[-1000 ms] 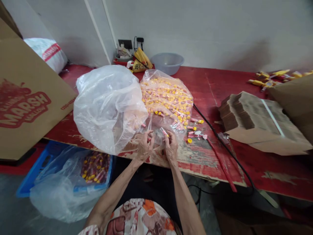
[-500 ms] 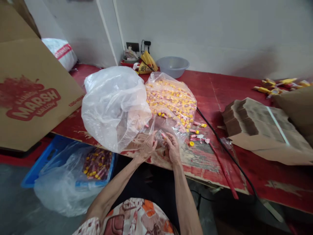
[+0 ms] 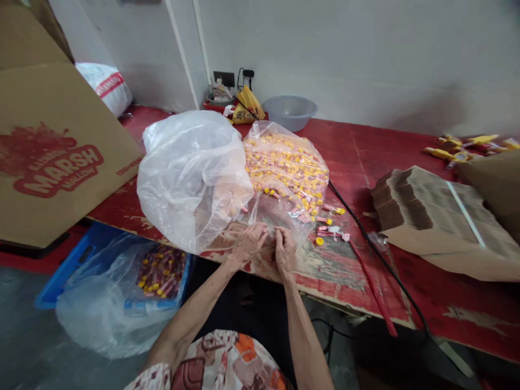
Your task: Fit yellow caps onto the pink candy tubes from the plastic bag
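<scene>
My left hand is closed at the worn front edge of the red table, its fingertips pressed together beside the open mouth of a clear bag. My right hand, a short gap away, has its fingers curled in a pinch. Whatever either hand holds is too small or hidden to make out. Just beyond them lies a clear plastic bag of small pink tubes with yellow caps. A big, puffed translucent plastic bag sits to the left. A loose yellow cap and a few tubes lie right of my hands.
Low on the left, a blue crate holds more yellow-capped tubes. A large carton leans at the left. Flattened cardboard lies on the right, past a black cable. A grey basin stands by the wall.
A small clear and red piece seen between my hands earlier no longer shows. My right fingers have curled in, and the hands sit slightly lower.
</scene>
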